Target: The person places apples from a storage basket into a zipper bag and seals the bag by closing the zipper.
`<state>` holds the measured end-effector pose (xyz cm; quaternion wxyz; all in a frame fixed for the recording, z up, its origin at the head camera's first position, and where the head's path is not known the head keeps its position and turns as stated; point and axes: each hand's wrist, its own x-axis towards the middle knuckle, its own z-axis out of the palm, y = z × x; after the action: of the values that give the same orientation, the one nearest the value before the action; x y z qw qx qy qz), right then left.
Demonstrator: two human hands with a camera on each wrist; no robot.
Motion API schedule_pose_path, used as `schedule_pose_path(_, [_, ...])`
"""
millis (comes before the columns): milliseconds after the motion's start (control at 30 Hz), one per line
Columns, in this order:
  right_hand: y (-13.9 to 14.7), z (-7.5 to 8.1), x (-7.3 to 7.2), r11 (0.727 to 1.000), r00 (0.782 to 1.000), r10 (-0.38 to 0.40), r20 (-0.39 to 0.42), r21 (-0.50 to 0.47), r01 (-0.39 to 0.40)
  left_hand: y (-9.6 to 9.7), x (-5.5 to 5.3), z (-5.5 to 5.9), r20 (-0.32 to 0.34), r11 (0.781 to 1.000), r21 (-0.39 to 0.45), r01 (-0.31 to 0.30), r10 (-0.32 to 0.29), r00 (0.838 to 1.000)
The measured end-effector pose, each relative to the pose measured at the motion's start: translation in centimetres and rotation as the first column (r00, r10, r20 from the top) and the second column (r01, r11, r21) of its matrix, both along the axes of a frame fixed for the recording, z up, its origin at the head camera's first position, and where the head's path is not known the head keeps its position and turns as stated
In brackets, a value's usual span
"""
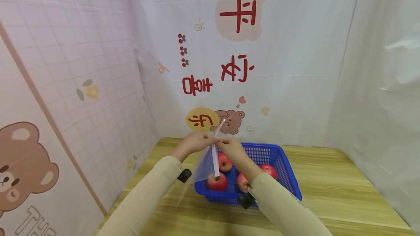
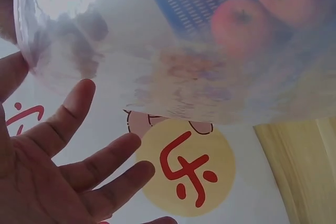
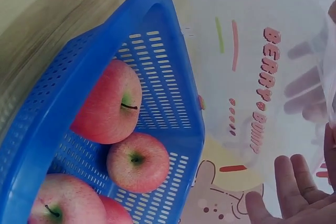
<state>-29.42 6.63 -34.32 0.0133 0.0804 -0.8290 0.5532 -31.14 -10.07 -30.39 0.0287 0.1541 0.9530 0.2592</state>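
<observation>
A clear plastic bag (image 1: 204, 166) with a white strip (image 1: 215, 161) along its top edge hangs between my hands, above the left part of a blue basket (image 1: 286, 166). My left hand (image 1: 196, 141) pinches the edge from the left, its other fingers spread in the left wrist view. From the right, my right hand (image 1: 232, 150) pinches the same edge close by. Printed lettering shows on the bag (image 3: 268, 40) in the right wrist view. Several red apples (image 3: 137, 162) lie in the basket; some show blurred through the film in the left wrist view.
The basket stands on a wood-grain table (image 1: 328, 185). Behind the table hangs a white printed cloth (image 1: 295, 65), with more cloth at the left (image 1: 65, 65) and right sides. Dark wrist cameras (image 1: 246, 201) sit at both cuffs, the right one close to the basket's front rim.
</observation>
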Motion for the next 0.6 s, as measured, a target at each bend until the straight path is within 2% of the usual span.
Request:
schedule_pose_path(100, [-0.05, 0.10, -0.11, 0.999, 1.000, -0.030, -0.007, 0.020, 0.030, 0.14, -0.14, 0.15, 0.002, 1.000, -0.014, 0.003, -0.003, 1.000])
schedule_pose_path(233, [-0.05, 0.27, -0.07, 0.987, 0.994, -0.096, -0.050, 0.122, 0.102, 0.04, -0.40, 0.34, -0.021, 0.999, -0.048, -0.021, 0.020, 1.000])
schedule_pose_path(433, [0.22, 0.58, 0.36, 0.913, 0.977, -0.213, -0.020, 0.352, 0.206, 0.08, -0.42, 0.64, -0.134, 0.979, -0.174, -0.108, 0.085, 0.987])
schedule_pose_path(600, [0.16, 0.92, 0.33, 0.892, 0.978, -0.209, -0.006, 0.410, 0.193, 0.85, -0.07, 0.91, -0.223, 0.949, -0.276, -0.152, 0.090, 0.971])
